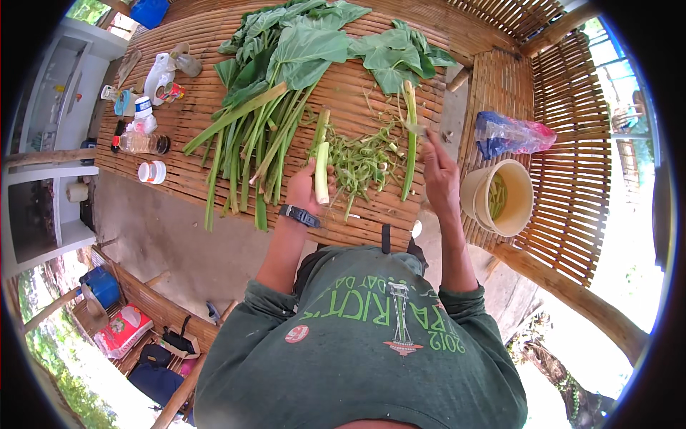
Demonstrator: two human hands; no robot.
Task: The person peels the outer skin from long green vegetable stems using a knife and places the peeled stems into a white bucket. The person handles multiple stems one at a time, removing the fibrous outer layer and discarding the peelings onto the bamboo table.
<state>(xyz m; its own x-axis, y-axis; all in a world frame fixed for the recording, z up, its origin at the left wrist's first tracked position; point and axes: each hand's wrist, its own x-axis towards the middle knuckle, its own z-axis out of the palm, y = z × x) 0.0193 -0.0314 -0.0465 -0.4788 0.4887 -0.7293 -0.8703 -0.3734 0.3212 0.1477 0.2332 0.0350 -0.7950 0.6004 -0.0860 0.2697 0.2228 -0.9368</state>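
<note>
My left hand (303,189), with a dark watch on its wrist, is closed around a thick, pale green peeled stalk (322,171) above the slatted bamboo table (193,169). My right hand (440,170) grips a knife (415,129), its handle mostly hidden by the fingers. Beside that blade lies a long green leaf stalk (410,154). Between my hands spreads a heap of curled green peelings (363,163). To the left, a bundle of long stalks (261,139) lies with its large green leaves (304,50) toward the far edge.
Right of the table, a cream bucket (468,193) holds green stalk pieces. A blue and pink plastic bag (513,136) rests on the bamboo bench behind it. Bottles (143,143), a white tub (152,171) and small containers stand at the table's left. More leaves (400,53) lie far right.
</note>
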